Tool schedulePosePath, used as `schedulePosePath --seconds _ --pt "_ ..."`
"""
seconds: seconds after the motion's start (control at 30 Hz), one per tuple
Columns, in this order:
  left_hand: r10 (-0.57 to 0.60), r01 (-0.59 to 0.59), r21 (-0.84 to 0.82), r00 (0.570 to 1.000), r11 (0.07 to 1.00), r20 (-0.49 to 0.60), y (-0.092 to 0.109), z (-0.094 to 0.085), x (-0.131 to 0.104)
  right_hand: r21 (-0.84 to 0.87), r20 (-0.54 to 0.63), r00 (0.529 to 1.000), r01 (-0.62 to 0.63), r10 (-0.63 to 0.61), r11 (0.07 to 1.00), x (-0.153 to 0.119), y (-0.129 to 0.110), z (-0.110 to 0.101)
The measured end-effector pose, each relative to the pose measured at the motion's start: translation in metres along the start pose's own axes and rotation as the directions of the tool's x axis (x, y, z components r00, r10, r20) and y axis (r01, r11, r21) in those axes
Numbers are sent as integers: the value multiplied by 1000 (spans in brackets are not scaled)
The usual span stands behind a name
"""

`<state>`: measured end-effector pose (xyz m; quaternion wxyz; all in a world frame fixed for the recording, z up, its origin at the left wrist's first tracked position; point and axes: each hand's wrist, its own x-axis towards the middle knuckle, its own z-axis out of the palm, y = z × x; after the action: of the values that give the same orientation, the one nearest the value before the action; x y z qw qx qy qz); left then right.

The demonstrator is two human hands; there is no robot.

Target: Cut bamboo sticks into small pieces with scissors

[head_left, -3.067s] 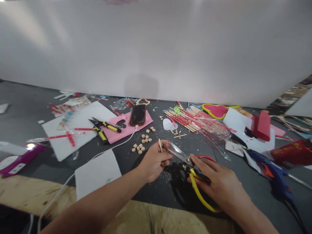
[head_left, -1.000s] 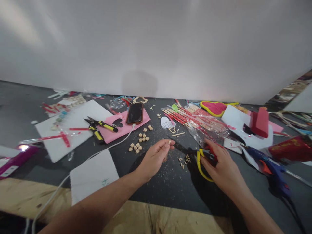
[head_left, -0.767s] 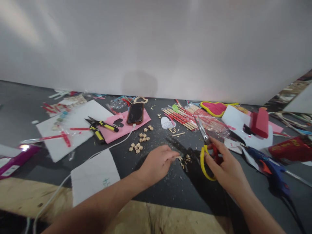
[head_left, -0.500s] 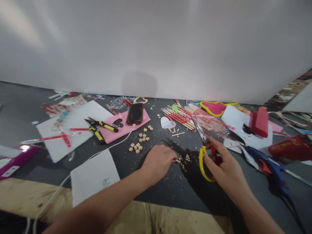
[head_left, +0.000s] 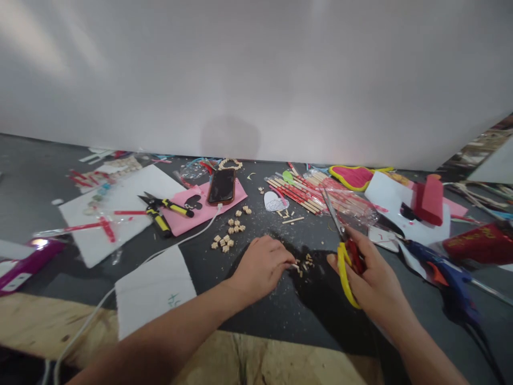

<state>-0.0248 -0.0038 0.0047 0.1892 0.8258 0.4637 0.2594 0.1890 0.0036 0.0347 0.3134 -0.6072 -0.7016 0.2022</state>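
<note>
My left hand (head_left: 262,266) is low over the dark tabletop, its fingers pinched on a thin wooden stick (head_left: 294,266) whose pale end pokes out to the right. Just past that end lie small cut stick pieces (head_left: 308,261). My right hand (head_left: 374,270) grips yellow-and-red-handled scissors (head_left: 345,267), the blades pointing up and away and apart from the stick. To the left of my left hand sit several little wooden bundles (head_left: 225,242) in loose groups. Beyond the hands are a paper heart (head_left: 276,201) and a pile of red-and-wood chopsticks (head_left: 298,192).
A phone (head_left: 222,186) on pink paper has a white cable running left. Yellow-black pliers (head_left: 160,211) lie beside it, and a white cloth (head_left: 154,289) is nearer. A blue glue gun (head_left: 438,275) and a red packet (head_left: 476,243) are at right. A pale wall rises behind.
My right hand has shifted slightly right, and the scissors have turned so their handles look narrower. My left hand stays nearly in place with the stick.
</note>
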Motion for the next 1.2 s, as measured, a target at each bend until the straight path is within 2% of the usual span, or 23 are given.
schedulePosePath --seconds 0.1,0.27,0.77,1.2 --pt "-11 10 90 1000 996 10 0 2 0 -11 12 1000 11 -11 1000 2 2 1" --pt "-21 20 143 1000 989 6 0 0 1 -24 19 999 42 -42 999 1 0 2" --pt "-50 43 106 997 993 61 1 -1 4 -16 53 998 24 -23 1000 -1 -1 2" --pt "-43 37 172 999 984 33 -1 1 4 30 110 994 24 -27 999 -3 7 8"
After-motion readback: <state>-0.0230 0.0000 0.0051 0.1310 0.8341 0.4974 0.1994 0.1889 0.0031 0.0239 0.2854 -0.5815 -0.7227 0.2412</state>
